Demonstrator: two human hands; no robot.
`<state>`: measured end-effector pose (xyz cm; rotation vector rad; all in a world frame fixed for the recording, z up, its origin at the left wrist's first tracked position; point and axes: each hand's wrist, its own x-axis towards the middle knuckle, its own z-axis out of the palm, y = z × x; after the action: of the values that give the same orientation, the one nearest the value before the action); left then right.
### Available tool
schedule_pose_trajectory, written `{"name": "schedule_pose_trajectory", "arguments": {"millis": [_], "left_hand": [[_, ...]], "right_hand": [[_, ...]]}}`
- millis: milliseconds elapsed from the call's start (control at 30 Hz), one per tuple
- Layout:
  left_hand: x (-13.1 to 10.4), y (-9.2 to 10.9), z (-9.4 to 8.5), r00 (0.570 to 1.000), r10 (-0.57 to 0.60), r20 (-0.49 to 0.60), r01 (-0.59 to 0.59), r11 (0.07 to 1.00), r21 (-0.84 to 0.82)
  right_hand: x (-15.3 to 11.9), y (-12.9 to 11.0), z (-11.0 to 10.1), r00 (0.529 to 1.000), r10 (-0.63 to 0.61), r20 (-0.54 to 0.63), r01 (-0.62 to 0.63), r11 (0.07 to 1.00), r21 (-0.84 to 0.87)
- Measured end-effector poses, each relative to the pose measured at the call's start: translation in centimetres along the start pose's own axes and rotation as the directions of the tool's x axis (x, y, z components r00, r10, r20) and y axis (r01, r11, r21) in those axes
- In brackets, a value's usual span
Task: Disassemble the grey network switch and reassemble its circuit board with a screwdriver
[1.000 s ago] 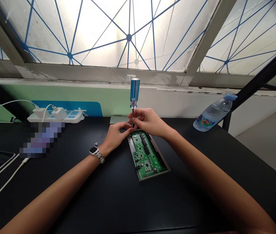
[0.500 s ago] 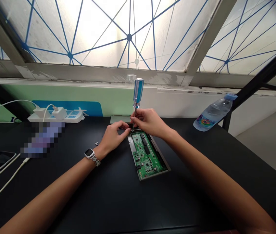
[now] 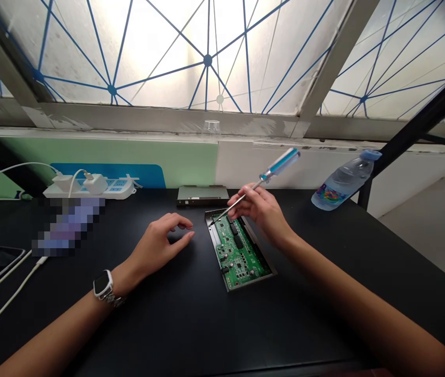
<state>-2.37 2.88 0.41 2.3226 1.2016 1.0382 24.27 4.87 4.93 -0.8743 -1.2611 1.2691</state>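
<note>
A screwdriver (image 3: pixel 279 165) with a clear and blue handle is pinched by its shaft in my right hand (image 3: pixel 259 212). It tilts, handle up to the right, its tip near the upper left corner of the circuit board's metal tray. The green circuit board (image 3: pixel 240 256) lies in this shallow metal tray (image 3: pixel 213 241) on the black table. To the left of the tray, my left hand (image 3: pixel 165 241) is held with thumb and fingers apart and nothing between them. A watch (image 3: pixel 103 284) is on the left wrist.
Behind the board sits a flat grey metal box (image 3: pixel 202 195). A power strip (image 3: pixel 89 186) with plugs and white cables stands at the back left, a blurred-out object (image 3: pixel 69 228) before it. A water bottle (image 3: pixel 342 180) leans against a black frame at the right.
My left hand has drawn back from the board toward the left and opened. The screwdriver has gone from upright to tilted right, and my right hand has shifted right with it.
</note>
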Motion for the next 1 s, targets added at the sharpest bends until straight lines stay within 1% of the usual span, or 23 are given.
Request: {"name": "schedule_pose_trajectory", "arguments": {"millis": [33,100,167,233,367,533,800,1000], "left_hand": [[0.0,0.3,0.1,1.0,0.01,-0.002,-0.01,1.0,-0.009],[0.2,1.1,0.4,0.999,0.041,-0.002,-0.041,0.999,-0.025],[0.3,1.9,0.8,0.998,0.064,-0.009,-0.064,0.998,-0.028],[0.2,2.3,1.1,0.998,0.061,-0.029,-0.062,0.998,-0.022],[-0.2,2.5,1.5,0.997,0.041,-0.064,-0.043,0.999,-0.028],[-0.3,2.5,1.6,0.997,0.051,-0.063,-0.056,0.996,-0.066],[-0.3,3.0,1.8,0.994,0.068,-0.086,-0.075,0.994,-0.074],[-0.1,2.9,1.8,0.991,0.046,-0.125,-0.057,0.995,-0.087]], "right_hand": [[-0.6,0.4,-0.2,0.999,0.02,-0.041,-0.018,0.999,0.05],[-1.5,1.1,-0.5,0.993,0.087,-0.084,-0.077,0.99,0.115],[-2.3,1.4,-0.6,0.987,0.115,-0.115,-0.096,0.983,0.158],[-2.8,1.5,-0.4,0.984,0.12,-0.133,-0.095,0.978,0.184],[-3.5,1.6,0.2,0.984,0.137,-0.117,-0.11,0.971,0.215],[-3.9,1.7,0.9,0.984,0.141,-0.105,-0.113,0.967,0.23],[-4.3,2.1,1.2,0.988,0.119,-0.094,-0.096,0.971,0.218],[-4.2,1.9,1.3,0.986,0.112,-0.127,-0.077,0.965,0.251]]}}
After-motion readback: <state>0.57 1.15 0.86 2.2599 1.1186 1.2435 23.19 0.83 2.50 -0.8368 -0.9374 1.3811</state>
